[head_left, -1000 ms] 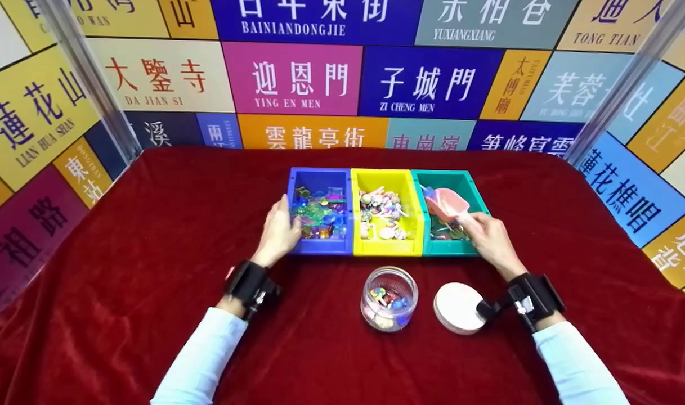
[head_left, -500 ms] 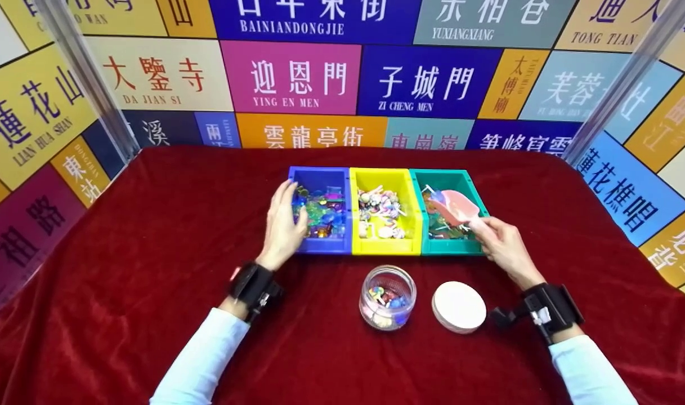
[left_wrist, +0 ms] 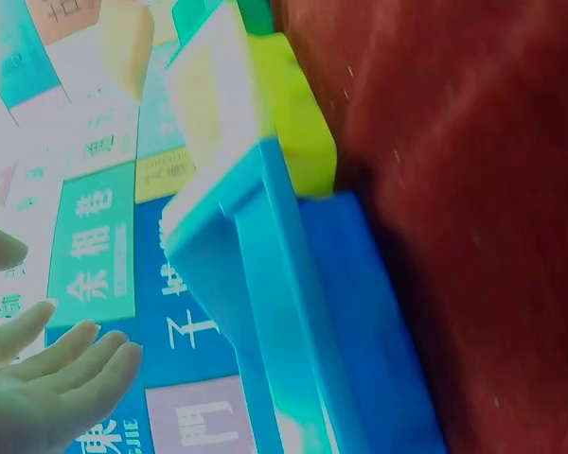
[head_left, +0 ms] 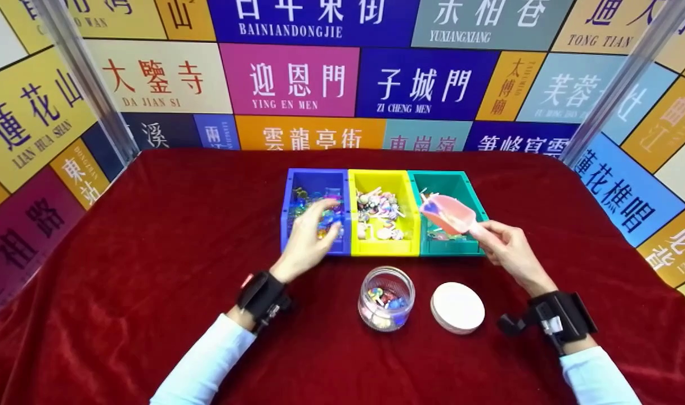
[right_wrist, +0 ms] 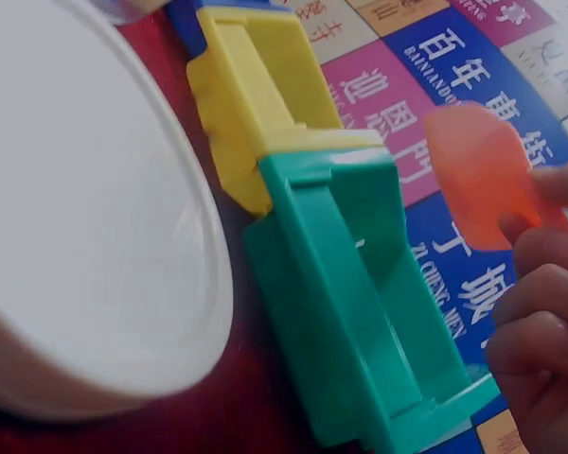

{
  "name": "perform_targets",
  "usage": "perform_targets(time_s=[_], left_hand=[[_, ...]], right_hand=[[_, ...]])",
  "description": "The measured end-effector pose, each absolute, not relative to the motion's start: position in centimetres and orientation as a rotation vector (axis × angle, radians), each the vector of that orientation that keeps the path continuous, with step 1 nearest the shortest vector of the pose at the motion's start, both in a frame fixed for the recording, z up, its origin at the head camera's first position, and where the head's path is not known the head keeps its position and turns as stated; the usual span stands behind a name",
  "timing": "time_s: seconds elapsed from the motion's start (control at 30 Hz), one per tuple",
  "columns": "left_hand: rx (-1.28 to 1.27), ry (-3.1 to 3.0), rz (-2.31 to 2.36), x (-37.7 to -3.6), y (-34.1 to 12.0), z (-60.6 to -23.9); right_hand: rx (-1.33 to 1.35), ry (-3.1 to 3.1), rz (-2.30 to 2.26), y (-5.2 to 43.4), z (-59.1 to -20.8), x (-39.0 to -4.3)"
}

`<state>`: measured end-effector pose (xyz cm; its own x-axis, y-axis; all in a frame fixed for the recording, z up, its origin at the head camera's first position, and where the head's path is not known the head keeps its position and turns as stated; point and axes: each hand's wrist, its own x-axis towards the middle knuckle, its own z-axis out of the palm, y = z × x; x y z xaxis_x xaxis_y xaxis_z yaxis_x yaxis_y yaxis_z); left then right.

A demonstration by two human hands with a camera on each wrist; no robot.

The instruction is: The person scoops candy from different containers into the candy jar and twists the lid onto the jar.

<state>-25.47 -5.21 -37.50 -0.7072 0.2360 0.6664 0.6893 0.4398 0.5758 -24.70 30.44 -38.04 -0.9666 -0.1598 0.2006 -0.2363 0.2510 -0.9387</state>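
Left bin, middle bin, right bin side by side on cloth; bits in middle bin; jar before middle bin, more bits inside; lid right of jar, before right bin; scoop in right hand, over right bin; left hand over left bin; signs behind cloth.

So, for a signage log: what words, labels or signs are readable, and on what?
Backdrop panels:
"蓮花山 LIAN HUA SHAN", yellow
"大鑒寺 DA JIAN SI", cream
"迎恩門 YING EN MEN", pink
"子城門 ZI CHENG MEN", blue
"百年東街 BAINIANDONGJIE", upper blue
"余相巷 YUXIANGXIANG", grey
"TONG TIAN", tan
"雲龍亭街", orange
"東崗嶺", teal
"太傅廟", narrow orange
"東站", left orange
"蓮花樵唱", light blue
"必背", right orange
Other lettering: cropped, hidden, faint or too small. None seen on bins, jar, lid or scoop.
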Motion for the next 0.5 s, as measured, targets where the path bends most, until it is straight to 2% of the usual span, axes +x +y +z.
perform_targets(time_s=[0.2,0.5], left_hand=[[-0.908,-2.274,-1.272,-24.9,-4.4,-37.6],[-1.151,-2.554,-1.296,-23.8,-3.8,-37.8]], right_hand=[[0.462,-2.414,1.916,29.2,-36.6,-23.5],[0.907,-2.438,1.930,28.6,-36.0,-22.9]])
